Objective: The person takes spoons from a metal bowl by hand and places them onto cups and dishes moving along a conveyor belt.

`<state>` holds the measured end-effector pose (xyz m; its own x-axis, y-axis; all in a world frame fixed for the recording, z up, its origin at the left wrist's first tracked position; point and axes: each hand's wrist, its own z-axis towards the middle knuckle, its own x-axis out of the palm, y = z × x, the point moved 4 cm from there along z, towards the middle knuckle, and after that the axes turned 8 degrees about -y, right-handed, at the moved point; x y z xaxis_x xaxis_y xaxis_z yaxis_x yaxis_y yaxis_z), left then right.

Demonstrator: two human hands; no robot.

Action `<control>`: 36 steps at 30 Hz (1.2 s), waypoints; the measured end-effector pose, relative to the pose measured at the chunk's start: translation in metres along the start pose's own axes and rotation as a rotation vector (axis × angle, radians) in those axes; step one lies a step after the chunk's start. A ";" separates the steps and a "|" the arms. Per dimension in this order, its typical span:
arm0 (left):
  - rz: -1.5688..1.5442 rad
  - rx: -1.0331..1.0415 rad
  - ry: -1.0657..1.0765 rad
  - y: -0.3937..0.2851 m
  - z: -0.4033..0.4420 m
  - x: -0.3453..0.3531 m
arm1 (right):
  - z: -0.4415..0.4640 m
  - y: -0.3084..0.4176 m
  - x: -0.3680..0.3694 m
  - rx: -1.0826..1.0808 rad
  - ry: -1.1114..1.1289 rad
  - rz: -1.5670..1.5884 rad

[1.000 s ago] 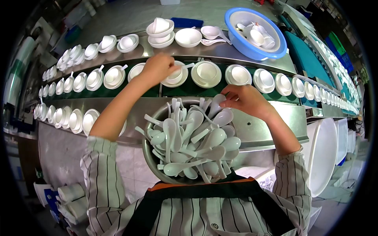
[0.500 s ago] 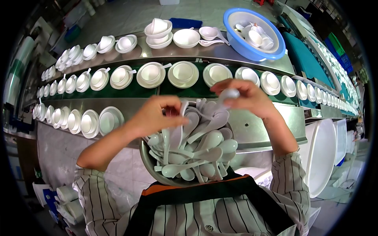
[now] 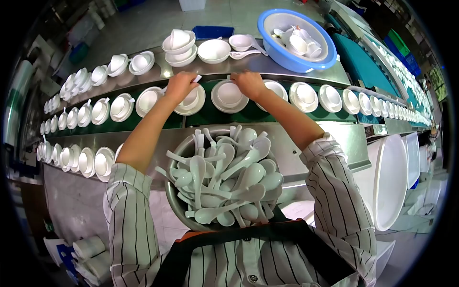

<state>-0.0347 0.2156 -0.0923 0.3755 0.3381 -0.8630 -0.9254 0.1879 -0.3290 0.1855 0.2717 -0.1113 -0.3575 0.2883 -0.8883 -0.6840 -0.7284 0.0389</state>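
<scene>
My left hand [image 3: 181, 86] is closed around a white spoon [image 3: 197, 78], whose handle end shows past my fingers. It is over a small bowl [image 3: 190, 100] nested in a wider dish on the green belt. My right hand [image 3: 248, 85] is closed at the rim of the neighbouring bowl [image 3: 229, 93]. A sliver of a white spoon [image 3: 233, 76] shows by its fingertips; the rest is hidden. Directly in front of my body, a round metal basin [image 3: 171, 191] holds a heap of white spoons [image 3: 229, 177].
The green belt [image 3: 210, 117] carries a long row of stacked dishes and bowls. Behind it, a steel ledge [image 3: 158, 79] bears more bowls and a blue-rimmed tub [image 3: 330, 62] of tableware. Stacked dishes [image 3: 103, 162] line the near left ledge. A large white tub [image 3: 389, 182] stands at right.
Both hands have moved forward from above the spoon basin to two neighbouring bowls on the belt, each carrying a spoon. The view has shifted slightly.
</scene>
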 end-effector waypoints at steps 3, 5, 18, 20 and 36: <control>-0.001 0.038 -0.097 0.000 -0.009 -0.014 | -0.006 0.008 -0.013 -0.031 -0.157 0.243; -0.012 0.241 -0.428 -0.024 -0.019 -0.038 | -0.019 0.017 -0.064 0.081 -0.116 0.475; -0.429 0.496 0.357 -0.185 -0.096 -0.063 | -0.093 0.048 -0.151 0.256 0.476 0.845; -0.556 0.506 0.210 -0.184 -0.085 -0.082 | -0.096 0.044 -0.143 0.253 0.482 0.947; -0.235 0.303 0.137 -0.068 0.028 0.044 | -0.091 0.127 -0.163 -0.451 0.682 0.243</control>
<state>0.0462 0.2430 -0.0972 0.5456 0.1319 -0.8276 -0.7509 0.5155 -0.4129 0.2148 0.0759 -0.0030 0.0983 -0.2403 -0.9657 -0.2676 -0.9410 0.2069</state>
